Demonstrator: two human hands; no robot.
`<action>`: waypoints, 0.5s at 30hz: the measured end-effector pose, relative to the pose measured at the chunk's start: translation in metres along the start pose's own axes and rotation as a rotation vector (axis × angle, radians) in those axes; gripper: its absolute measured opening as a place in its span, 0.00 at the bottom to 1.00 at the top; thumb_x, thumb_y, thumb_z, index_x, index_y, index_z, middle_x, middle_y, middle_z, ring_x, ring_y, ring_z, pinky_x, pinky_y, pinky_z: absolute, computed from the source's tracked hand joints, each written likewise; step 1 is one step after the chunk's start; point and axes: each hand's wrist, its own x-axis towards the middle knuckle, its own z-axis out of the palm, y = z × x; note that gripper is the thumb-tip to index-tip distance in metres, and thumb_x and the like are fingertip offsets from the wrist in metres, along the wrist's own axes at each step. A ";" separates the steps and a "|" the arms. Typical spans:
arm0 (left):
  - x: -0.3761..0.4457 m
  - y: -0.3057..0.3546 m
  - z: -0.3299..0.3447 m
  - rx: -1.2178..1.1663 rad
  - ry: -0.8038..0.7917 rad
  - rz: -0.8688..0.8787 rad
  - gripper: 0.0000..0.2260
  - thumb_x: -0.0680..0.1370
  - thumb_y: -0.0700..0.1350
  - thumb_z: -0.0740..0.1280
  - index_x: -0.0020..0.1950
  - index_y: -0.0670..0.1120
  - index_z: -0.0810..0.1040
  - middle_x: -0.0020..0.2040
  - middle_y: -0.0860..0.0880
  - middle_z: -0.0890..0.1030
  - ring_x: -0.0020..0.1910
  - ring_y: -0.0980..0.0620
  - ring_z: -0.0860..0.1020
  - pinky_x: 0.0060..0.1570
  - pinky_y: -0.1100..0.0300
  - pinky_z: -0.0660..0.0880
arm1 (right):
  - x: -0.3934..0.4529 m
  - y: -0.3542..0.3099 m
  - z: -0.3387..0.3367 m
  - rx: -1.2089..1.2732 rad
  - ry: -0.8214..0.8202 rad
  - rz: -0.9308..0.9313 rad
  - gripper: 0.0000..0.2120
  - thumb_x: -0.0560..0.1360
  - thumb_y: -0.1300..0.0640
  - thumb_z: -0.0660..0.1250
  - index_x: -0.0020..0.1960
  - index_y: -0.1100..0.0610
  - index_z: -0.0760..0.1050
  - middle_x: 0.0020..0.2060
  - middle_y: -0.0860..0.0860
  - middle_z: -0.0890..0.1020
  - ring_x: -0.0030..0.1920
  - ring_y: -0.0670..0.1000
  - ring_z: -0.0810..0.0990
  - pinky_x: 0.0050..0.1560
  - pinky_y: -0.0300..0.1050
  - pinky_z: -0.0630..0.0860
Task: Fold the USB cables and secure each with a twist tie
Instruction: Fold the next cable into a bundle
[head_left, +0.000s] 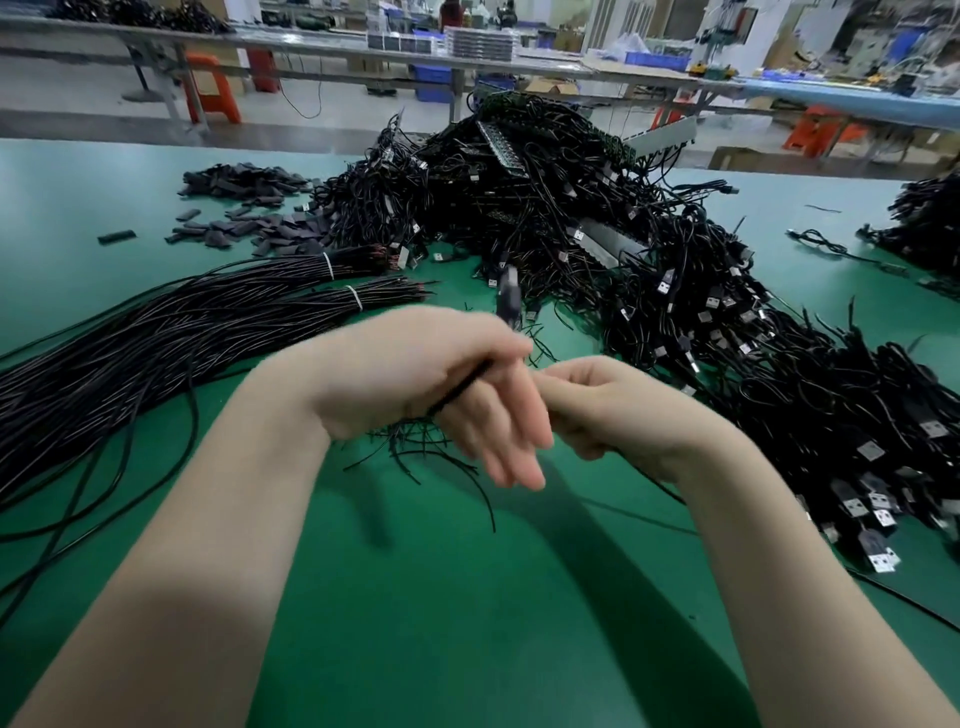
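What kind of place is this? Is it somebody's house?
Not a house. It looks like a factory or workshop where cables get packed. A huge cable pile sits on a green table, tied wire bundles lie beside it, and more long workbenches with blue bins stand behind.

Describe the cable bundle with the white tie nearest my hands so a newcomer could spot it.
On the green table, left of the big tangled black cable heap, lie long straight black cable bundles. The nearer bundle wears a white tie near its bare-wire end, just below its twin.
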 end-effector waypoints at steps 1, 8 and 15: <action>0.006 -0.002 0.002 0.113 -0.023 -0.118 0.26 0.83 0.51 0.48 0.40 0.44 0.83 0.42 0.41 0.85 0.39 0.47 0.83 0.44 0.63 0.78 | -0.002 -0.003 -0.004 0.026 0.033 -0.003 0.20 0.75 0.41 0.66 0.31 0.52 0.70 0.23 0.44 0.64 0.25 0.46 0.57 0.26 0.39 0.55; 0.019 -0.021 -0.005 -0.166 0.425 0.163 0.19 0.84 0.53 0.51 0.64 0.48 0.77 0.58 0.52 0.84 0.58 0.57 0.81 0.66 0.58 0.71 | -0.017 -0.030 -0.005 0.341 0.049 -0.185 0.15 0.83 0.53 0.56 0.48 0.52 0.81 0.26 0.45 0.65 0.25 0.45 0.60 0.27 0.36 0.61; 0.006 -0.005 -0.009 -0.629 0.308 0.412 0.26 0.84 0.55 0.47 0.57 0.46 0.82 0.57 0.46 0.84 0.59 0.51 0.81 0.57 0.60 0.78 | -0.003 -0.022 0.042 0.380 -0.320 -0.163 0.17 0.83 0.49 0.55 0.43 0.47 0.79 0.27 0.45 0.65 0.27 0.46 0.60 0.29 0.36 0.63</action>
